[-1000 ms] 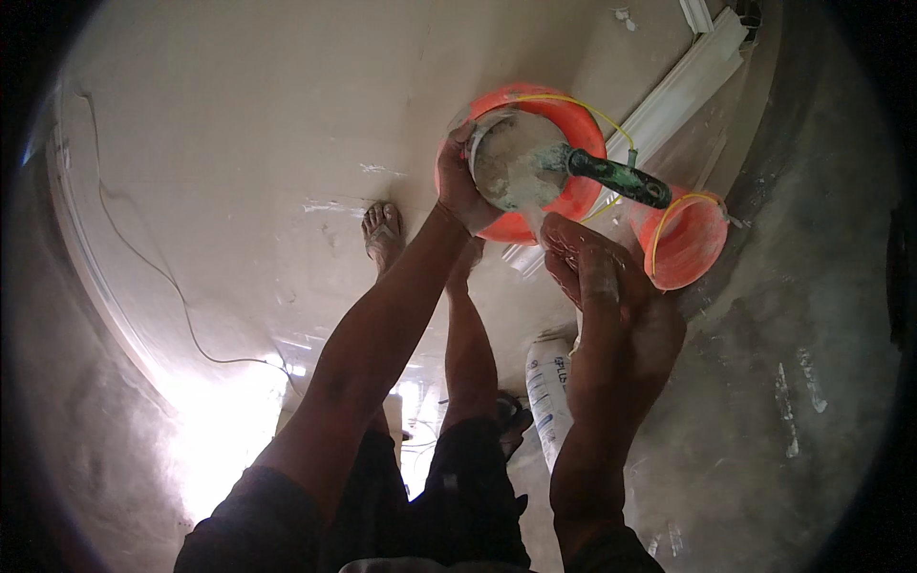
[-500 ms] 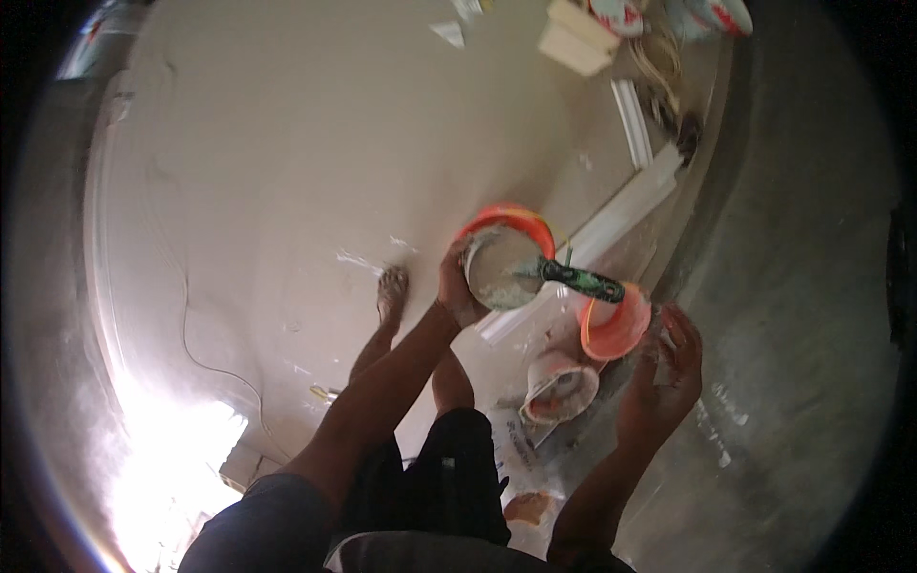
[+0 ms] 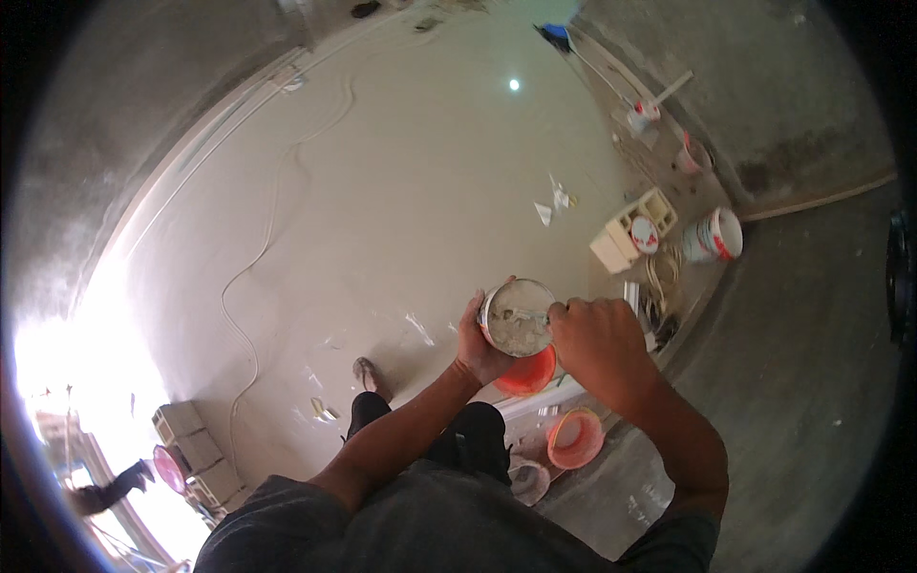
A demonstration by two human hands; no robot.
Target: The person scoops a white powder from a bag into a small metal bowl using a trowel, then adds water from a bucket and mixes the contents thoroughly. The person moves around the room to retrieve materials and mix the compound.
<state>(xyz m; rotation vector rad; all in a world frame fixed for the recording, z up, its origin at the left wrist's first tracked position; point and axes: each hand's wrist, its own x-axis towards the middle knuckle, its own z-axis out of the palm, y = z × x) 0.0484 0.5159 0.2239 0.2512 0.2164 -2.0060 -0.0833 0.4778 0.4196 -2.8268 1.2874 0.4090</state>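
My left hand [image 3: 478, 340] cradles a round tub [image 3: 517, 334] from its left side, fingers around the outer wall. Grey, lumpy paste fills much of the tub. Over its right rim, my right hand [image 3: 602, 346] is closed in a fist around the handle of a putty knife [image 3: 528, 314]. The blade lies in the paste; the fist hides the handle. Just below the tub, an orange-red bucket [image 3: 527, 375] stands on the floor, partly covered by the tub and my left hand.
Another orange bucket [image 3: 576, 440] and a dirty pale bucket [image 3: 527, 480] stand to the lower right. Hollow blocks [image 3: 635, 229], a white bucket [image 3: 709, 239] and coiled cord lie along the right wall. A long cable [image 3: 226, 304] snakes over the floor at left.
My right hand was open and apart; now it grips the putty knife, whose handle stuck out over the tub's rim. The view has shifted, showing more of the far floor and walls.
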